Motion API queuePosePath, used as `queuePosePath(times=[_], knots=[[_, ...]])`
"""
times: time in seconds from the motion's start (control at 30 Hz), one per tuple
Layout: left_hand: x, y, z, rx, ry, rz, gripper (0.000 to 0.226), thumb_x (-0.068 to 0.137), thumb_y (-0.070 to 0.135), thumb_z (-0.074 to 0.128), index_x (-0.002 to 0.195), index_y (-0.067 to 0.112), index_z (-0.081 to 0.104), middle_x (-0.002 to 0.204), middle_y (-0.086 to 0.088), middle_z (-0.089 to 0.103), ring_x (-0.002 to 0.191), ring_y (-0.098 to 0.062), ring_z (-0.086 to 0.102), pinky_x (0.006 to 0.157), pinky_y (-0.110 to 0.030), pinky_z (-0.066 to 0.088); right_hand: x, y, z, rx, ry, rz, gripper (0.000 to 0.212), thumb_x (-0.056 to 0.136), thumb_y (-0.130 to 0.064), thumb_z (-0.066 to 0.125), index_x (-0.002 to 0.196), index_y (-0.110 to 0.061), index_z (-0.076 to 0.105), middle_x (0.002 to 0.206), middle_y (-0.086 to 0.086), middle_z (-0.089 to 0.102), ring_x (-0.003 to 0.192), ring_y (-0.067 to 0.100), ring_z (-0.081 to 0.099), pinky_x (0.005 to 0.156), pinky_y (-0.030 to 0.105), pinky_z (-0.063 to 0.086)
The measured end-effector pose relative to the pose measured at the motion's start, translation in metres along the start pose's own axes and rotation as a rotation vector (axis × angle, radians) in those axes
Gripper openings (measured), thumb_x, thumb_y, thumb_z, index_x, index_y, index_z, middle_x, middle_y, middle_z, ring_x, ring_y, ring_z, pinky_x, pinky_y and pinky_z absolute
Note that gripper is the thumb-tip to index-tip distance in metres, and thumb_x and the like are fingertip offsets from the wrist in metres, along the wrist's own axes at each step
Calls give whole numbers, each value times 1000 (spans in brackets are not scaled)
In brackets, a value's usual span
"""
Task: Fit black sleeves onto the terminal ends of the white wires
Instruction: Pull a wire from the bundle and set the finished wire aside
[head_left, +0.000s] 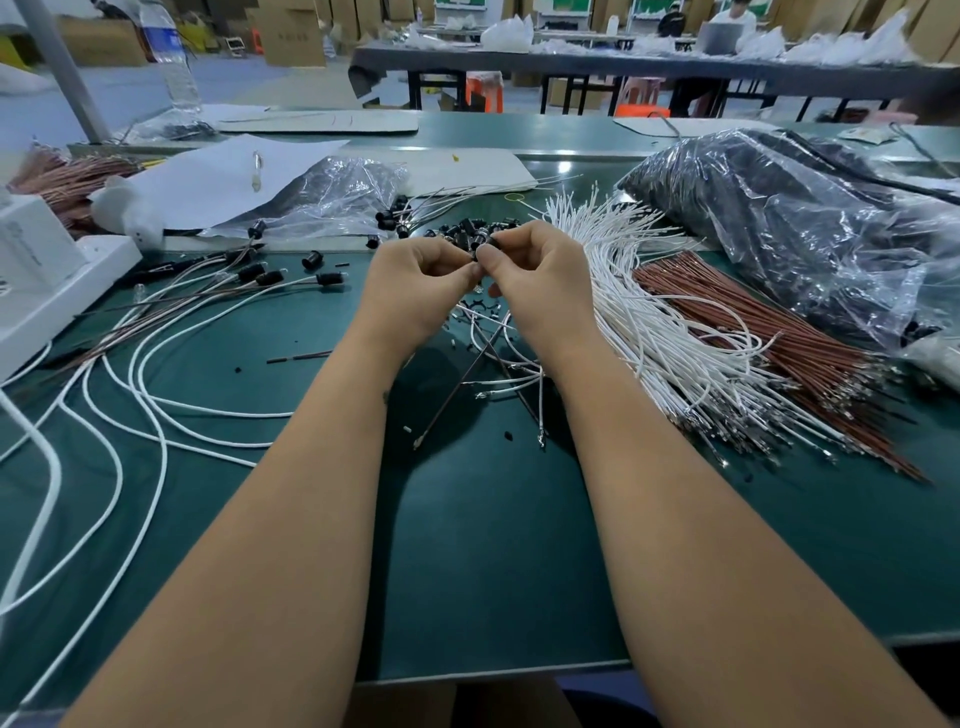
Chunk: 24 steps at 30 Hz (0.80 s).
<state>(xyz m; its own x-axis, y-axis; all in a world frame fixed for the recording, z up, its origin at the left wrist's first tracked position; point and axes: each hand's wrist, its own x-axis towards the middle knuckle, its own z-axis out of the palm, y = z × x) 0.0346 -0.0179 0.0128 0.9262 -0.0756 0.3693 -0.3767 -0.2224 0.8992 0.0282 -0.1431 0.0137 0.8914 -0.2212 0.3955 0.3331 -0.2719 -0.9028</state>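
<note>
Above a green table (467, 545), left hand (415, 283) and right hand (540, 275) together pinch one black sleeve (485, 244).

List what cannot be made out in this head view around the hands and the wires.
- Black sleeve: mostly covered by the fingertips of the left hand and right hand; whether a wire end is inside cannot be told.
- Contents of the dark bag: blurred by glare on the plastic.
- White wires at left: cut off by the frame edge.
</note>
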Motion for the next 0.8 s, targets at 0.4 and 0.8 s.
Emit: queuePosePath(times=[0.4,0.8], knots=[[8,-12,-13,-5,208,-110,6,88,15,65,84,19,68,73,-1,63,68,-14,52,68,-29,46,1,-5,-11,-7,13,93,11,98,-17,53,91,-16,62,84,5,66,67,17,61,67,31,54],[10,-21,-9,180,255,-198,9,88,16,54,87,14,62,80,-6,65,86,-30,64,81,-43,54,5,21,9,-974,-511,-30,52,99,-57,24,149,-42,24,158,2,23,145,25,14,114,48,12]])
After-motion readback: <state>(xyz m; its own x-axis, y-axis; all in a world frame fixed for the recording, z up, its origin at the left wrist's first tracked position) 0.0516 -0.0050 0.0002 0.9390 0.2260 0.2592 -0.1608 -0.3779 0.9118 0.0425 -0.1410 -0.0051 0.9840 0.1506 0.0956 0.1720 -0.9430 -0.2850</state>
